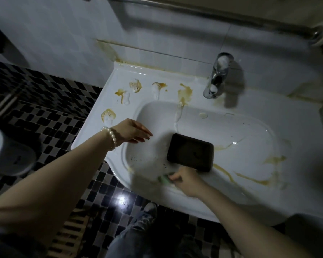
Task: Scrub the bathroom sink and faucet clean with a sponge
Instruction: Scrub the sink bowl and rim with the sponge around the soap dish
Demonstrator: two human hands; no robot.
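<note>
A white sink [250, 131] with brown-yellow stains fills the middle of the view. Its chrome faucet [217, 77] stands at the back, with foam on it. My right hand [185, 180] grips a green sponge [164, 178] against the front rim of the basin; both are blurred. My left hand [132, 132] is over the left rim with its fingers straight and holds nothing. A pearl bracelet sits on that wrist. A dark rectangular tray [191, 152] lies in the basin just above my right hand.
Stains and foam blobs [127, 97] dot the left ledge of the sink. A metal rail [194, 10] runs along the tiled wall above. A white toilet [6, 151] stands at the left on the black-and-white mosaic floor [45, 112].
</note>
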